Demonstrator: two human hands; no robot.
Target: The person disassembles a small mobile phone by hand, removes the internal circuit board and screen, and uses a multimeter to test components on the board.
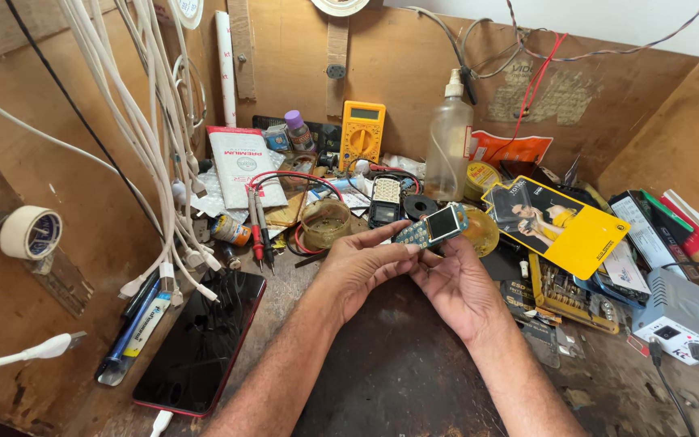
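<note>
Centrally, both hands' fingers pinch a small keypad phone [430,227]: left hand [363,267], right hand [456,285], clutter crowding behind.

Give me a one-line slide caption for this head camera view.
Both hands, left hand and right hand, hold a small keypad phone above a cluttered workbench.

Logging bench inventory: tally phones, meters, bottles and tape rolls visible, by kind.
Phones: 2, the small keypad phone held in both hands, left hand and right hand, plus the red-edged smartphone
Yellow multimeter: 1
Clear spray bottle: 1
Tape roll: 1
Total: 5
</note>
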